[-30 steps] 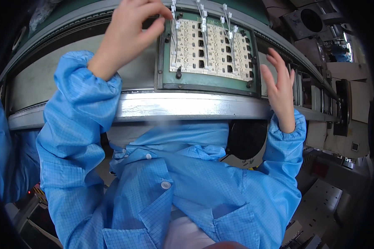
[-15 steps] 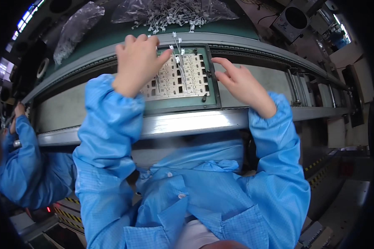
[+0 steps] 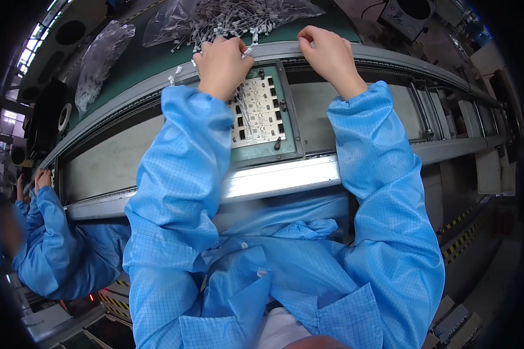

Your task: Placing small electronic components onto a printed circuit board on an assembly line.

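Note:
A panel of white circuit boards [image 3: 263,119] lies in a dark-edged green carrier [image 3: 262,152] on the conveyor. Thin wires [image 3: 243,107] with white connectors lie over the boards and run up toward my left hand [image 3: 222,65]. That hand is closed above the carrier's far edge, with a white connector [image 3: 248,51] at its thumb and fingertips. My left forearm hides the left part of the panel. My right hand [image 3: 330,57] hangs over the far rail, right of the carrier, its fingers curled and thumb against them; anything inside is hidden.
Behind the far rail [image 3: 384,57], a heap of white-connector wires [image 3: 230,20] sits on clear plastic on a green surface. A clear bag [image 3: 102,64] lies to its left. More loose connectors [image 3: 174,74] show beside my left hand. At far left a co-worker in blue sleeves [image 3: 58,232] works.
My right hand has moved up and away from the carrier's right edge to the far rail, its fingers curling. My left hand has shifted right, closing near the connectors. The view has shifted slightly.

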The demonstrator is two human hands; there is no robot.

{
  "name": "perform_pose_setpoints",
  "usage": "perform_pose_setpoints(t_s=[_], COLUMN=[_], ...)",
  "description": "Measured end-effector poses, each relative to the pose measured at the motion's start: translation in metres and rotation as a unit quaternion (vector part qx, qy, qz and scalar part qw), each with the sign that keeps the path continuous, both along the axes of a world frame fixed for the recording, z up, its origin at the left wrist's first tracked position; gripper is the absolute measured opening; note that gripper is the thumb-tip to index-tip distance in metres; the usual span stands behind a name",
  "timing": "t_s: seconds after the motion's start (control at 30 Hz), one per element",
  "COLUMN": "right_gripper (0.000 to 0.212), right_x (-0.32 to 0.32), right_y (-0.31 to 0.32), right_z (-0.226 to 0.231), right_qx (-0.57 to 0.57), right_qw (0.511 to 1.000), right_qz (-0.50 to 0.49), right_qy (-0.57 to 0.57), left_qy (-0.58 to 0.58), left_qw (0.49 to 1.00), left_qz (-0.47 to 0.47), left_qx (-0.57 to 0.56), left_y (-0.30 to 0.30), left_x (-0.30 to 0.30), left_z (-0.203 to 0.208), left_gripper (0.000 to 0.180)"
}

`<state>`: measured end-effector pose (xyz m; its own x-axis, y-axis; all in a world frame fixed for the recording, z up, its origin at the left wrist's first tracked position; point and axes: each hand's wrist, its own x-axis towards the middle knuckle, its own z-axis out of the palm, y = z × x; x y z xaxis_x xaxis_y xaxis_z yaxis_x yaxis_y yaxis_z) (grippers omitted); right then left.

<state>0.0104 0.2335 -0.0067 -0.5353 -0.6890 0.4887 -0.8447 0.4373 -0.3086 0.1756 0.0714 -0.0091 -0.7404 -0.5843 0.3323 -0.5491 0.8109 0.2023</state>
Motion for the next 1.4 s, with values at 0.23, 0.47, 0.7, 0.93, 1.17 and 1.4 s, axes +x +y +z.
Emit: perform_pose_setpoints(t_s=[0.23,0.47,0.7,0.93,1.17,1.4], right_gripper=[0.025,0.018,0.015,0.014,0.016,0.016], right_x=[0.008,0.025,0.024,0.024,0.024,0.021], right_y=[-0.002,-0.006,-0.007,-0.007,-0.004,-0.006], right_z=[-0.003,-0.019,-0.020,-0.022,-0.018,-0.020], right_qx=[-0.003,0.053,0.032,0.050,0.042,0.015], right_qw=[0.999,0.978,0.974,0.976,0.976,0.973], right_qz=[0.049,0.201,0.219,0.204,0.204,0.217], right_qy=[-0.004,0.021,0.048,0.058,0.058,0.075], left_qy=[0.063,0.071,0.193,0.030,0.091,0.135], left_qw=[0.952,0.943,0.941,0.999,0.971,0.947], left_qz=[-0.290,-0.323,-0.252,-0.022,-0.223,-0.293], left_qx=[-0.078,-0.026,0.115,-0.017,-0.005,-0.011], left_y=[-0.001,-0.002,-0.008,0.003,-0.006,-0.001], left_x=[0.006,0.003,0.008,0.010,0.013,0.009], left_z=[-0.002,-0.014,-0.006,-0.006,-0.010,-0.010], left_gripper=[0.016,0.021,0.021,0.025,0.017,0.014])
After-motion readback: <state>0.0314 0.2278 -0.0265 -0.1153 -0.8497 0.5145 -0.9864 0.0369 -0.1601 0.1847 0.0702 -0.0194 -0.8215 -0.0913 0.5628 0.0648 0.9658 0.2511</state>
